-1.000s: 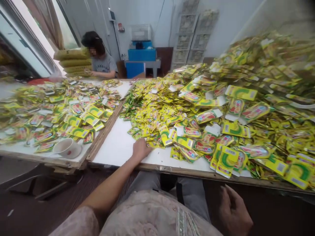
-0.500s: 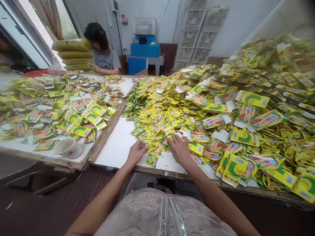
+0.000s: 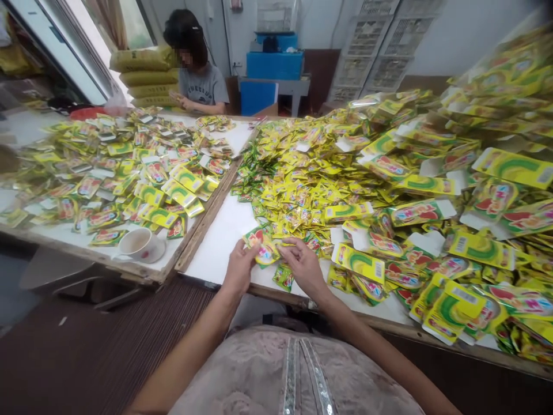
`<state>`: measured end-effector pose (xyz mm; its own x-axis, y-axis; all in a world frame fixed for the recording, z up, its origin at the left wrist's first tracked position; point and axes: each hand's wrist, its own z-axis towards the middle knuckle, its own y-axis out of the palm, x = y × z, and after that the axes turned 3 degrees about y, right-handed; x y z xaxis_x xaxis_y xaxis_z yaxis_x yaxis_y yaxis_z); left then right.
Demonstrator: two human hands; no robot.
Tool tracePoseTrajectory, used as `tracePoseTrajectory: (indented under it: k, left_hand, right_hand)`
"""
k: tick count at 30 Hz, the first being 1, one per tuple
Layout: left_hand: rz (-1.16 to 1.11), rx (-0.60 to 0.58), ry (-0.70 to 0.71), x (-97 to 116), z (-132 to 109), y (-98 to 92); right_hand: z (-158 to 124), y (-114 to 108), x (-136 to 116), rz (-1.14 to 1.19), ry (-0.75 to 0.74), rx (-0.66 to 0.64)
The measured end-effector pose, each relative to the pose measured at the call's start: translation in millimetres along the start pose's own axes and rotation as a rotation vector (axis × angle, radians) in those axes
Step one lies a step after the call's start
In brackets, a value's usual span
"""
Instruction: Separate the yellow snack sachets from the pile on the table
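Note:
My left hand point(image 3: 237, 268) and my right hand point(image 3: 303, 266) meet at the near edge of the white table point(image 3: 216, 253). Together they pinch a small yellow sachet point(image 3: 264, 249) with red print, held between their fingertips just above the table. A big heap of small yellow sachets point(image 3: 302, 178) spreads beyond my hands. Another small sachet point(image 3: 284, 276) lies on the table under my right hand. Larger yellow and green packets point(image 3: 358, 262) lie to the right of my right hand.
A second table point(image 3: 64, 236) on the left carries more packets and a white cup on a saucer point(image 3: 140, 245) near its front edge. Another person point(image 3: 196, 69) sits at the far end beside stacked yellow sacks point(image 3: 142, 75). A huge packet pile point(image 3: 484, 144) rises at right.
My right hand came up from my lap to the pile. Both hands then drew back toward the table edge and lifted a sachet between them. The view tilted down and closer.

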<state>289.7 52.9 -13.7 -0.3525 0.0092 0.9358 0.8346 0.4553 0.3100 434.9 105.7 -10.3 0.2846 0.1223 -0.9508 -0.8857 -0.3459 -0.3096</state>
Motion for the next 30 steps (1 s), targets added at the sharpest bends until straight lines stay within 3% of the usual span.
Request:
tracePoseTrajectory:
  k: [2, 5, 8, 12, 16, 22, 27, 30]
  left_hand:
    - [0.057, 0.076, -0.008, 1, 4, -18.2]
    - [0.248, 0.077, -0.032, -4, 9, -47.5]
    - [0.382, 0.091, -0.009, -11, 9, -65.7]
    - [0.496, 0.088, 0.03, -12, 11, -71.5]
    - [0.511, -0.036, 0.06, -8, 16, -66.4]
    - [0.309, -0.201, -0.015, 2, 20, -56.6]
    - [0.363, -0.31, -0.056, 2, 22, -49.7]
    - [0.307, -0.302, -0.117, -1, 23, -47.0]
  right_hand:
    - [11, 6, 5, -0.238, -0.008, -0.007]
    - [28, 7, 14, -0.714, -0.103, -0.057]
    - [35, 10, 19, -0.905, -0.148, -0.174]
    - [35, 12, 18, -0.637, -0.088, -0.085]
    - [42, 10, 5, -0.221, 0.043, -0.062]
    - [52, 0, -18, -0.455, -0.146, -0.324]
    - [57, -5, -30, -0.629, -0.138, -0.52]
    - [60, -6, -32, -0.595, -0.071, -0.538]
